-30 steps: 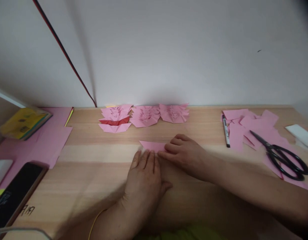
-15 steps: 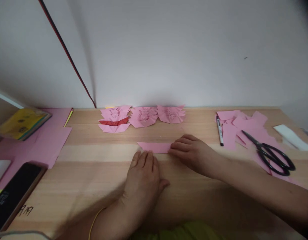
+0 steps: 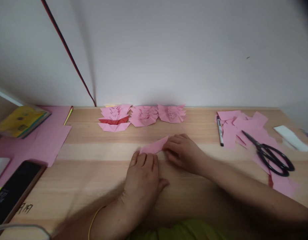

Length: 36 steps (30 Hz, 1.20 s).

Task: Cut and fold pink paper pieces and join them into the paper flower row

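Lying aslant on the surface (image 3: 86, 140): pink strip (image 3: 154, 145), 1 o'clock of your left hand (image 3: 143, 178), which is flat, fingers together on the paper's near edge. Your right hand (image 3: 185, 152) curls narrow at the 3 o'clock end; pinch or light touch, can't tell. Uneven pressure could crease it askew; a sharp tug could tear it. Folded pink pieces (image 3: 144, 117) toward 12: overreach might scatter them. Scissors (image 3: 261, 147) at 3: wide sweep could knock them.

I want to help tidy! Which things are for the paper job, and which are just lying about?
Probably the job:
pink strip at the left hand and right hand
folded pieces near the wall

Probably just lying about, untouched now:
scissors
pen
yellow packet
black gadget
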Motion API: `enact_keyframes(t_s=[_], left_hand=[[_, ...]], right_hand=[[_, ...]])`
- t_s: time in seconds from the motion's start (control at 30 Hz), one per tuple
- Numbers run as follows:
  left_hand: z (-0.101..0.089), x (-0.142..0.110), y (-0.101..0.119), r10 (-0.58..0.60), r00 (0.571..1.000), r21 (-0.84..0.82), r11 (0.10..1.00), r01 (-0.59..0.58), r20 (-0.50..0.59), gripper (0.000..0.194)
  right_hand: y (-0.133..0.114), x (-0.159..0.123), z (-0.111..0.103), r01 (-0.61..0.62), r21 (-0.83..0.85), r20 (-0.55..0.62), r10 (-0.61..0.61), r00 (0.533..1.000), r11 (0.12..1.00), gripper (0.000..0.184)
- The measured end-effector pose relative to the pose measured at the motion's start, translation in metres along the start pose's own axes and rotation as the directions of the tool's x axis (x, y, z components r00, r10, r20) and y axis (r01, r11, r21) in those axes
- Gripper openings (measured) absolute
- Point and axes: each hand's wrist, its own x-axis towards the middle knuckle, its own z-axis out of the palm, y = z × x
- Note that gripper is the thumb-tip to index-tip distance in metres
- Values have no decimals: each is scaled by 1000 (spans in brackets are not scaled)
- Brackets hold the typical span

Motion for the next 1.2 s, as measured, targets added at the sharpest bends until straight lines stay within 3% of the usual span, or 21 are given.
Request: enact_keyframes(t_s=[0.13, 0.4, 0.7, 0.97, 1.2], left_hand=[[-1, 3, 1, -18, 999, 5, 1000, 18, 42, 68], [-5, 4, -2, -27, 997, -35, 999, 30, 65, 70], [-6, 5, -5, -8, 996, -41, 999, 12, 87, 67], [-5, 6, -6, -2, 997, -38, 999, 5, 82, 65], [-4, 7, -6, 0, 996, -36, 999, 3, 84, 72]], right_hand=[[-1, 5, 3, -219, 51, -75, 222, 972, 974, 14], [-19, 22, 17, -373, -25, -86, 369, 925, 928, 29], [-15, 19, 17, -433, -2, -106, 430, 896, 901, 25], [2, 16, 8, -346, 32, -80, 347, 934, 938, 9], [-1, 15, 11, -344, 73, -93, 350, 932, 936, 25]])
